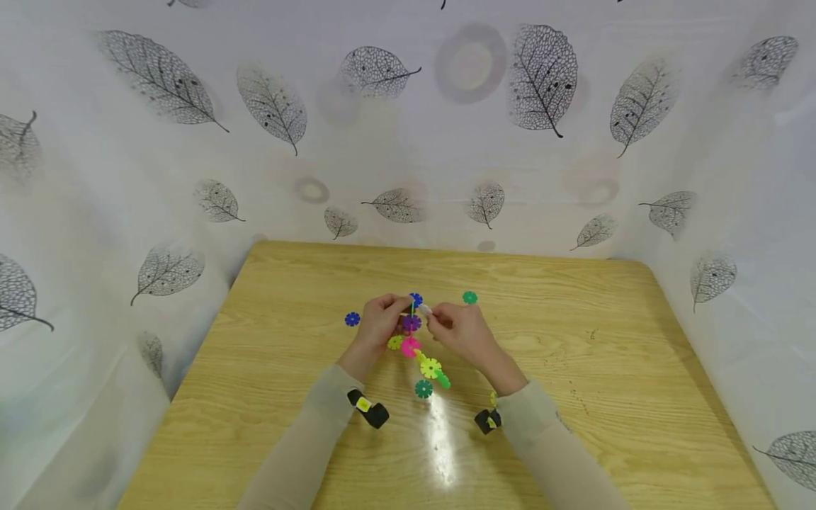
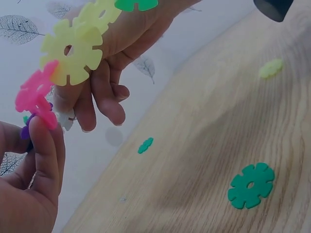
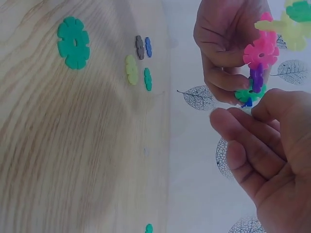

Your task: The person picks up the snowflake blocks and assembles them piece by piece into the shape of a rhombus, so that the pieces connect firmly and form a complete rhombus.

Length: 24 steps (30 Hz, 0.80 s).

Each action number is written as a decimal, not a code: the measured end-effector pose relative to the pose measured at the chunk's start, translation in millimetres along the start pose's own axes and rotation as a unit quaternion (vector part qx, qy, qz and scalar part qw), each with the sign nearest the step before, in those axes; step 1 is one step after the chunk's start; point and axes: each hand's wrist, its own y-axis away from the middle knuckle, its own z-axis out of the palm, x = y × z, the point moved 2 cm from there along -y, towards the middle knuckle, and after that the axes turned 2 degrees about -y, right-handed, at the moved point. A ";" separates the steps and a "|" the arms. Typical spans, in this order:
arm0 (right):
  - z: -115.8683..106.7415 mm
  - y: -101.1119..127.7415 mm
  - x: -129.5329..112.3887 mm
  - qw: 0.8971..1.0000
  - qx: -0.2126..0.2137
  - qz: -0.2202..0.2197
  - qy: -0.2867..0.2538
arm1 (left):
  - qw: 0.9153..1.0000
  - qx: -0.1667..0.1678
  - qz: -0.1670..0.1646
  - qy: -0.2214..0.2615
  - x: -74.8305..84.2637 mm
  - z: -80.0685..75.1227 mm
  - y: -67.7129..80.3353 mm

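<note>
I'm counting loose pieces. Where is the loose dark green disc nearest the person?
In the head view, the dark green disc lies flat on the table, between the forearms, just below the hanging chain.

Both hands are meeting over the middle of the surface (image 1: 574,340), the left hand (image 1: 377,322) and the right hand (image 1: 463,331) crowding a chain of plastic discs (image 1: 417,347) between them. Loose discs are lying close around: a blue disc (image 1: 352,319) just left of the left hand, a green disc (image 1: 469,297) just beyond the right hand, a dark green disc (image 1: 423,388) between the forearms. Bare wood is stretching wide to the left, right and near edge. A leaf-printed curtain (image 1: 408,127) is walling in the far edge and both sides.
</note>
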 end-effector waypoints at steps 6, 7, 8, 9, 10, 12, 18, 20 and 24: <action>1.0 1.6 3.2 0.999 0.035 -0.038 -0.013 | 1.000 -0.003 -0.001 0.009 -0.7 0.4 -0.7; 1.2 1.6 3.6 0.998 0.042 -0.043 -0.011 | 1.000 -0.003 0.000 0.010 -0.8 0.5 -0.8; 1.4 1.6 3.9 0.998 0.047 -0.048 -0.009 | 1.000 -0.003 0.000 0.011 -0.9 0.6 -0.8; 1.4 1.7 3.9 0.997 0.052 -0.049 -0.007 | 1.000 -0.003 0.001 0.011 -0.9 0.9 -0.7; 1.3 2.0 4.1 0.997 0.055 -0.051 -0.004 | 1.000 -0.003 0.002 0.012 -0.9 1.4 -0.8; 0.7 2.1 3.7 0.997 0.062 -0.051 0.000 | 1.000 -0.005 0.003 0.013 -0.7 2.4 -0.4; 1.8 2.0 3.3 0.996 0.065 -0.053 0.006 | 1.000 -0.016 0.011 0.015 -0.9 3.5 0.0; 2.5 1.7 3.0 0.996 0.064 -0.058 0.007 | 1.000 -0.018 0.013 0.011 -1.3 3.7 -0.4; 3.6 1.1 2.1 0.995 0.062 -0.071 0.013 | 1.000 -0.021 0.012 -0.003 -1.0 3.7 0.1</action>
